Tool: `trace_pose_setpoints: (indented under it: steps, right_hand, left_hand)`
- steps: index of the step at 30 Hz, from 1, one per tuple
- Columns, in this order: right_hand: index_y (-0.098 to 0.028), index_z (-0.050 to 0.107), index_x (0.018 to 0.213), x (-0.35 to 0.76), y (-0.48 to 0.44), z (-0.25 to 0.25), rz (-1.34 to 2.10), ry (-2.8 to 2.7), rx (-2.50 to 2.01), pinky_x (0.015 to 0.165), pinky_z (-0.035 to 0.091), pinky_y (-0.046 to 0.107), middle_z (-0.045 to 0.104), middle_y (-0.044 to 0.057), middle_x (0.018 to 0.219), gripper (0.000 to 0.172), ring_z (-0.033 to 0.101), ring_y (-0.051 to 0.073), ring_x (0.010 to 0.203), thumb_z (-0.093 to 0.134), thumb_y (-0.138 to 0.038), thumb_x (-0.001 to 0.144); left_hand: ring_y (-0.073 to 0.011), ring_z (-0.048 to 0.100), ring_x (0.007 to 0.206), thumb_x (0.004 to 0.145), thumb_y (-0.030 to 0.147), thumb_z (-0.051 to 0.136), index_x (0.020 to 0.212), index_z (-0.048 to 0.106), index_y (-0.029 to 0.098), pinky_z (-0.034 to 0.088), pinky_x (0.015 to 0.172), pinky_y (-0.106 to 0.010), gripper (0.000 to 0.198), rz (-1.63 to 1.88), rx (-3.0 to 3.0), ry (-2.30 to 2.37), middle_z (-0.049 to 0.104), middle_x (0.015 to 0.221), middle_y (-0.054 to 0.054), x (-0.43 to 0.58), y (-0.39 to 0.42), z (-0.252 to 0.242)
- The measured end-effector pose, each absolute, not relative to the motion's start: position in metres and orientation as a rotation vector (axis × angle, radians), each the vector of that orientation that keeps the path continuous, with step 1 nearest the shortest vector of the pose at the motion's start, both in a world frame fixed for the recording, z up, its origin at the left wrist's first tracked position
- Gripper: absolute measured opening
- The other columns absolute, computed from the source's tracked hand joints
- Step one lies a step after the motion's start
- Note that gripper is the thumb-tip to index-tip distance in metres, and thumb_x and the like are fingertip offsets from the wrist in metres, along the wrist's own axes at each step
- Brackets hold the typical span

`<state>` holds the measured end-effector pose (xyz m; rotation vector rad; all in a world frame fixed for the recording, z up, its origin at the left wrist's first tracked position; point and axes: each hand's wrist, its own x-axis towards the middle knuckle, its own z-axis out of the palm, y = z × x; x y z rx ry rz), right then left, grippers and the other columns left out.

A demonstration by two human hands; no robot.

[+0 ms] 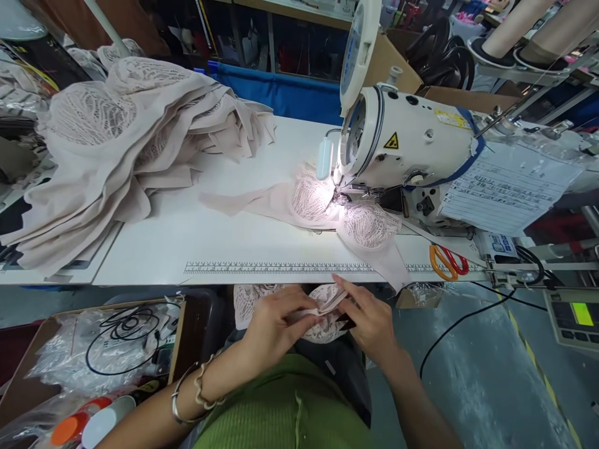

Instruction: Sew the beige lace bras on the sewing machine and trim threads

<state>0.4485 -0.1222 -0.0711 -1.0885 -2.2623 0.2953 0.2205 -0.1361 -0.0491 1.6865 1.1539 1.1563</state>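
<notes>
Over my lap, below the table's front edge, lies a pale pink lace bra piece [322, 333]. My left hand [281, 318] pinches its folded edge between thumb and fingers. From the other side my right hand [372, 318] grips the same edge; a small dark pointed thing [347, 323] shows under its fingers, too hidden to name. Another lace bra piece [367, 227] lies on the table, one cup under the lit needle area of the white sewing machine [407, 137]. Its long side band stretches left across the tabletop.
A heap of similar bra pieces [154, 112] covers the table's left end. Orange- and red-handled scissors [443, 262] lie by the printed ruler [281, 268] at the front edge. A box [180, 337] with plastic bags and cables stands at lower left. A written sheet [510, 184] hangs on the machine.
</notes>
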Motion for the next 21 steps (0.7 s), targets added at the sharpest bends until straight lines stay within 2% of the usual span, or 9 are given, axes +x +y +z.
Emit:
trace_pose_setpoints:
  steps: [2,4,6,8,12,16,21]
  right_hand:
    - [-0.02,0.072,0.084,0.455,-0.118,-0.065,0.651,-2.268,-1.007,0.066,0.053,0.029,0.073,0.011,0.1,0.032,0.066,0.019,0.08,0.048,-0.026,0.104]
    - [-0.019,0.071,0.077,0.464,-0.114,-0.055,1.098,-2.214,-0.913,0.058,0.048,0.025,0.067,0.007,0.081,0.038,0.061,0.015,0.068,0.054,-0.042,0.103]
    - [-0.019,0.072,0.072,0.476,-0.111,-0.046,1.446,-2.139,-0.831,0.054,0.044,0.024,0.063,0.004,0.074,0.045,0.059,0.013,0.063,0.057,-0.052,0.099]
    - [-0.02,0.076,0.076,0.488,-0.108,-0.041,1.566,-2.073,-0.815,0.054,0.043,0.024,0.065,0.005,0.077,0.043,0.06,0.013,0.064,0.058,-0.053,0.098]
    - [-0.022,0.08,0.088,0.498,-0.106,-0.043,1.333,-2.018,-0.949,0.049,0.04,0.024,0.071,0.007,0.084,0.031,0.056,0.012,0.058,0.061,-0.044,0.099]
    - [-0.022,0.071,0.075,0.49,-0.11,-0.048,0.944,-1.949,-1.086,0.049,0.043,0.024,0.073,0.006,0.081,0.021,0.06,0.014,0.061,0.07,-0.032,0.094]
    - [-0.022,0.055,0.068,0.476,-0.113,-0.052,0.67,-1.888,-1.144,0.044,0.038,0.022,0.068,0.001,0.073,0.027,0.05,0.009,0.049,0.069,-0.02,0.091]
  left_hand:
    - [-0.018,0.067,0.071,0.086,0.022,0.075,0.078,0.075,0.018,0.053,0.065,-0.026,0.009,1.14,1.521,1.116,0.072,0.075,-0.006,0.212,-0.131,-0.047]
    - [-0.0181,0.066,0.075,0.083,0.022,0.077,0.076,0.075,0.018,0.051,0.067,-0.026,0.009,1.15,1.392,1.091,0.07,0.077,-0.005,0.2,-0.124,-0.048]
    - [-0.0178,0.064,0.076,0.081,0.024,0.079,0.074,0.075,0.019,0.05,0.068,-0.026,0.01,1.172,1.3,1.092,0.067,0.077,-0.005,0.188,-0.119,-0.05]
    - [-0.0175,0.062,0.076,0.079,0.026,0.082,0.073,0.075,0.019,0.05,0.069,-0.027,0.011,1.205,1.246,1.109,0.066,0.075,-0.004,0.178,-0.117,-0.054]
    - [-0.0194,0.062,0.08,0.077,0.027,0.085,0.075,0.079,0.021,0.052,0.074,-0.03,0.008,1.249,1.246,1.172,0.07,0.078,-0.005,0.172,-0.121,-0.062]
    - [-0.0192,0.063,0.082,0.078,0.021,0.082,0.077,0.08,0.023,0.054,0.075,-0.031,0.003,1.295,1.282,1.233,0.071,0.082,-0.004,0.173,-0.125,-0.066]
    - [-0.019,0.065,0.08,0.08,0.02,0.078,0.078,0.08,0.024,0.053,0.069,-0.029,0.005,1.306,1.321,1.29,0.07,0.082,-0.004,0.174,-0.126,-0.068]
